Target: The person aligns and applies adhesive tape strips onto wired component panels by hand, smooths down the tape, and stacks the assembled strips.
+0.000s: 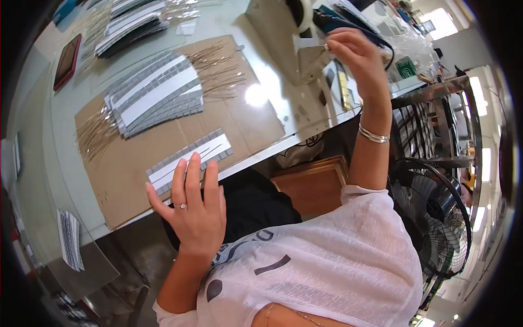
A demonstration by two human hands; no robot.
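My left hand (193, 210) lies with spread fingers on a short white strip (190, 158) edged with small grey squares. Thin dark lines run along the middle of that strip, at the near edge of a brown cardboard sheet (256, 114). Up at the right, my right hand (362, 57) pinches thumb and fingers together at the front end of a beige tape dispenser (272, 38). Whatever sits in that pinch is too small to make out. Farther back on the cardboard rests a stack of similar strips (158, 92), with thin brown wires fanning out from both ends.
A red-edged phone (67, 62) lies at the far left, beside more bundled strips (133, 24). Right of the dispenser is a yellow ruler-like piece (343, 87). A black fan (436, 218) and a wooden drawer or box (313, 188) stand below the table's edge.
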